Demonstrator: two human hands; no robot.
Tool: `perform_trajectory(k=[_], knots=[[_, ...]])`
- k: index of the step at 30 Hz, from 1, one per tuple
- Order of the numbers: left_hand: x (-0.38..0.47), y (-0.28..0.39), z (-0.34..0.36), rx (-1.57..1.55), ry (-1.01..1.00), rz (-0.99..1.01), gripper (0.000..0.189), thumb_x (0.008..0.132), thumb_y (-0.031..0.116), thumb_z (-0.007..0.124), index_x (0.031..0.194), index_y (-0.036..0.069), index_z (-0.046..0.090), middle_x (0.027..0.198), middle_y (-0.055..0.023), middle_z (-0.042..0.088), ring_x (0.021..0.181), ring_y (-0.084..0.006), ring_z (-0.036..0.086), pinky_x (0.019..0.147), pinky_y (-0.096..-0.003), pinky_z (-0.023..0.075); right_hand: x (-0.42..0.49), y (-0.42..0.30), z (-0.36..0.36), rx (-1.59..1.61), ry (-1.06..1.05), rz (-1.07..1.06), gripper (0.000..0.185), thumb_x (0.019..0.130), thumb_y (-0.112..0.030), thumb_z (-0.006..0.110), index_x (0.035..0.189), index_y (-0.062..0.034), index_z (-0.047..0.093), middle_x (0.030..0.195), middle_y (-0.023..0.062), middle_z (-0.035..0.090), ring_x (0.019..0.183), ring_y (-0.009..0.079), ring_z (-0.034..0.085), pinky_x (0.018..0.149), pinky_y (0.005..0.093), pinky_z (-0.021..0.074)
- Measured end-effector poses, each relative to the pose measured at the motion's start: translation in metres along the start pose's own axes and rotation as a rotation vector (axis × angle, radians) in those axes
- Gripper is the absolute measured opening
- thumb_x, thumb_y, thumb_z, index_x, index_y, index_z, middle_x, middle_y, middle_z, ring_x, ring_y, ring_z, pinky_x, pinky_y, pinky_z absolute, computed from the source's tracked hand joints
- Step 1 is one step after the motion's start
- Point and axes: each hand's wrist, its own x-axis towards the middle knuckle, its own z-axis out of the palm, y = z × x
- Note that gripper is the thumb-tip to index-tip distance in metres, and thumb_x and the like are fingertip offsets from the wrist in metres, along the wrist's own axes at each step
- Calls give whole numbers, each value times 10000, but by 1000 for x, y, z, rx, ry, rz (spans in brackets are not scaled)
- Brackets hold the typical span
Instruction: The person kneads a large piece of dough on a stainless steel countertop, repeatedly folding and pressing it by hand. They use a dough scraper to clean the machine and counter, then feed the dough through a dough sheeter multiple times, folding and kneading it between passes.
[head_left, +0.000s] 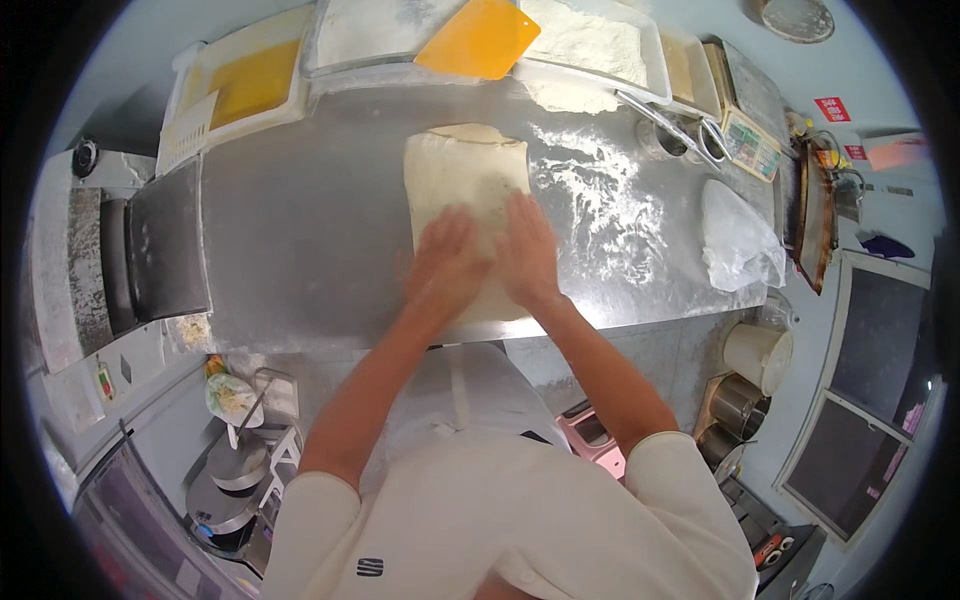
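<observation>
A long sheet of pale dough (469, 172) lies on the steel worktop in front of me, its far end folded over. My left hand (450, 251) rests flat on the left part of the sheet, the fingers pointing away from me and blurred. Beside it, my right hand (529, 247) lies along the dough's right edge, palm down. Neither hand grips anything. The near end of the dough reaches close to the table's front edge, partly hidden beneath my hands and wrists.
Flour streaks (607, 202) cover the steel worktop (300, 225) right of the dough. A yellow scraper (480, 37) lies across tubs at the back, one holding flour (585, 37). A plastic bag (739, 236) and metal tongs (675, 127) lie to the right; a dough-sheeter-like machine (112, 255) stands left.
</observation>
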Motion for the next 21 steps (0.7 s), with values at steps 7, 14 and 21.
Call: perform_trajectory(k=[7,14,21], knots=[[40,-22,13,184,-46,258,573,964,302,494,1493,98,410,1608,-99,309,1496,-331,232,1224,-458,171,47,-53,27,51,43,-427,298,779,-239,668,1011,-54,688,1193,113,663,1191,335,584,1048,504,415],[34,-38,21,337,-131,301,556,969,311,457,1489,116,417,1608,-91,311,1497,-317,236,1222,-454,170,29,-64,53,27,92,-413,227,727,-201,641,894,-59,703,1139,94,689,1163,329,604,1037,495,426],[36,-43,11,190,-131,282,552,971,314,438,1486,115,417,1606,-88,314,1498,-310,235,1219,-456,170,44,-66,55,40,196,-439,161,732,-175,629,838,-68,687,1066,104,690,1107,310,616,1028,481,421]])
